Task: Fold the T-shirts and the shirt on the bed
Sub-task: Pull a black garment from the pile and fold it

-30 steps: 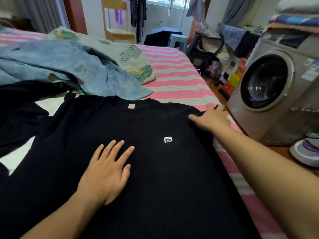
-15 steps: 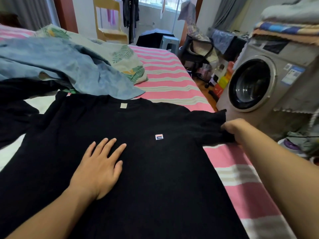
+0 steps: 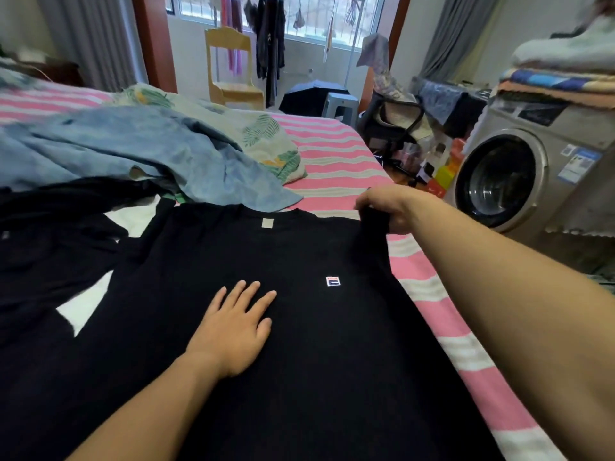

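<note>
Black T-shirt (image 3: 299,327) is lying face up, spread on the striped bed (image 3: 336,154), collar at the far end. Left hand (image 3: 233,331) is pressing flat on the chest, fingers straight. Right hand (image 3: 387,207) is pinching the right sleeve, lifting it off the bed. Step looks like the sleeve fold-in. To do it well: left palm anchoring, sleeve going straight across, edge parallel to the side seam. Blue shirt (image 3: 133,151) is waiting, crumpled, beyond the collar.

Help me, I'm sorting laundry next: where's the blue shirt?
Head view, upper left: the blue shirt lies crumpled on the bed, just beyond the black T-shirt.
</note>
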The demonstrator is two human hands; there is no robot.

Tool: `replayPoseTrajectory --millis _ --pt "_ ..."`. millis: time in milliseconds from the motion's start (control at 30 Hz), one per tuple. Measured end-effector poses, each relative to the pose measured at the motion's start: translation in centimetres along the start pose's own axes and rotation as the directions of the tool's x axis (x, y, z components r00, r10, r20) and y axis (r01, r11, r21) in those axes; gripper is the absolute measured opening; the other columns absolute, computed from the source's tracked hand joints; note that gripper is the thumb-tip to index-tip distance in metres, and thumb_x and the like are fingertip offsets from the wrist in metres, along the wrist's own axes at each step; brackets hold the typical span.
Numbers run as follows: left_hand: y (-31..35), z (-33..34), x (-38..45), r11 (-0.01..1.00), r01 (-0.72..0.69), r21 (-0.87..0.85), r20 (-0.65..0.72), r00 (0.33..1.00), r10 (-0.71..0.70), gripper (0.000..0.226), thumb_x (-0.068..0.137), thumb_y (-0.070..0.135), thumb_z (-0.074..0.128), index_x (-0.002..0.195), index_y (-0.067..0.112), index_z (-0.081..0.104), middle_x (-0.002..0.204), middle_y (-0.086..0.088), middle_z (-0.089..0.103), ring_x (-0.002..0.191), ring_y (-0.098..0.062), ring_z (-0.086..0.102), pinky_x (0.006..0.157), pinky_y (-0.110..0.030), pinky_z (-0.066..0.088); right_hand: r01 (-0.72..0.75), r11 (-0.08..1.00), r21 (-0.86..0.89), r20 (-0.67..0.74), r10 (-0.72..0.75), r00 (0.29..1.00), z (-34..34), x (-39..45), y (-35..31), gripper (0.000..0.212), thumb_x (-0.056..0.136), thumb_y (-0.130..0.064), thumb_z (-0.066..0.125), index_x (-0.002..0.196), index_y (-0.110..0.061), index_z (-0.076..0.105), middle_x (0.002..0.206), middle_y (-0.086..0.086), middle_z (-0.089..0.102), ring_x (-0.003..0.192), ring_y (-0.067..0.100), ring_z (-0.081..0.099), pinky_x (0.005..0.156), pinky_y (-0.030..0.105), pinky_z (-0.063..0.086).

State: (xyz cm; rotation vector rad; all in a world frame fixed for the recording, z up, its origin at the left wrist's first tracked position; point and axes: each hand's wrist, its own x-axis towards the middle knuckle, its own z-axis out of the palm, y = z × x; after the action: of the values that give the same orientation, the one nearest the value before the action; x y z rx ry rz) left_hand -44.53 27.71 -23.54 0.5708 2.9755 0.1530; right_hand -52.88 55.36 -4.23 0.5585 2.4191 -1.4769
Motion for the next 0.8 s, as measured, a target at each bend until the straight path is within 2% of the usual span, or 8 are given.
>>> replayPoseTrajectory --millis 100,200,267,333,467,567,700,800 --pt "-0.6 -2.8 0.1 0.908 0.072 -0.412 0.062 0.997 -0.051 0.053 0.103 0.035 0.047 0.155 0.036 0.036 0.166 0.008 0.025 0.154 -0.011 0.016 0.125 -0.028 0.012 0.121 0.978 -0.171 0.277 -0.07 0.958 4.2 -2.2 -1.2 0.014 0.102 -0.034 0.057 0.104 -0.02 0.056 0.092 0.008 0.061 0.084 0.023 0.06 0.086 0.038 0.052" --pt "-0.9 -4.8 0.0 0.583 0.191 -0.79 0.005 0.952 -0.305 0.034 0.096 0.01 0.055 0.125 0.026 0.064 0.122 0.007 0.066 0.101 -0.007 0.063 0.081 -0.014 0.046 0.303 0.715 -0.63 0.101 -0.312 0.945 4.3 -3.9 3.7 0.04 0.101 -0.036 0.054 0.134 -0.014 0.054 0.121 0.012 0.065 0.104 0.03 0.062 0.092 0.036 0.048" --pt "-0.1 -5.1 0.2 0.286 0.264 -0.921 0.138 0.908 -0.395 0.027 0.096 0.007 0.053 0.12 0.015 0.061 0.106 -0.004 0.068 0.083 -0.017 0.065 0.072 -0.026 0.051 0.297 0.556 -0.777 0.109 -0.345 0.932 3.2 -5.7 9.2 0.035 0.1 -0.04 0.051 0.123 -0.016 0.062 0.123 0.009 0.066 0.108 0.029 0.061 0.093 0.038 0.049" --pt "1.6 -5.5 1.2 0.081 0.368 -0.926 0.311 0.867 -0.389 0.02 0.098 0.009 0.052 0.118 0.008 0.055 0.099 -0.013 0.066 0.078 -0.023 0.065 0.067 -0.032 0.057 0.246 0.554 -0.796 0.122 -0.251 0.96 1.7 -7.7 14.9 0.03 0.1 -0.047 0.047 0.091 -0.022 0.06 0.103 0.006 0.063 0.093 0.028 0.061 0.081 0.04 0.049" --pt "5.3 -5.7 5.6 0.01 0.336 -0.942 0.304 0.865 -0.399 0.032 0.091 0.008 0.056 0.122 0.007 0.054 0.084 -0.01 0.059 0.061 -0.018 0.056 0.059 -0.029 0.055 0.136 0.695 -0.706 -0.101 -0.289 0.952 -0.3 -11.5 21.1 0.059 0.094 -0.06 0.042 0.068 -0.008 0.048 0.064 0.004 0.048 0.059 0.02 0.045 0.057 0.037 0.035" --pt "7.8 -4.6 7.5 -0.053 0.313 -0.948 0.305 0.853 -0.423 0.035 0.082 0.004 0.065 0.116 0.006 0.059 0.108 -0.014 0.067 0.076 -0.023 0.066 0.064 -0.035 0.06 0.137 0.795 -0.59 -0.115 -0.251 0.961 -0.1 -14.9 22.7 0.052 0.089 -0.067 0.046 0.07 -0.018 0.045 0.067 -0.005 0.047 0.059 0.013 0.042 0.058 0.033 0.034" --pt "10.0 -4.1 5.4 0.144 0.221 -0.965 0.078 0.76 -0.646 0.029 0.088 0.003 0.065 0.109 0.021 0.057 0.108 -0.003 0.06 0.079 -0.012 0.057 0.061 -0.023 0.047 0.151 0.802 -0.578 -0.024 -0.202 0.979 0.6 -17.8 24.1 0.043 0.084 -0.073 0.054 0.105 -0.035 0.056 0.101 -0.015 0.051 0.088 0.004 0.056 0.076 0.029 0.048" --pt "10.1 -2.9 1.6 0.208 0.199 -0.958 0.01 0.744 -0.668 0.022 0.088 0.004 0.059 0.102 0.022 0.059 0.101 -0.001 0.064 0.079 -0.013 0.061 0.065 -0.022 0.05 0.16 0.757 -0.634 -0.014 -0.217 0.976 1.1 -17.9 24.8 0.065 0.082 -0.075 0.051 0.139 -0.045 0.037 0.115 -0.017 0.04 0.106 0.007 0.054 0.088 0.034 0.051"
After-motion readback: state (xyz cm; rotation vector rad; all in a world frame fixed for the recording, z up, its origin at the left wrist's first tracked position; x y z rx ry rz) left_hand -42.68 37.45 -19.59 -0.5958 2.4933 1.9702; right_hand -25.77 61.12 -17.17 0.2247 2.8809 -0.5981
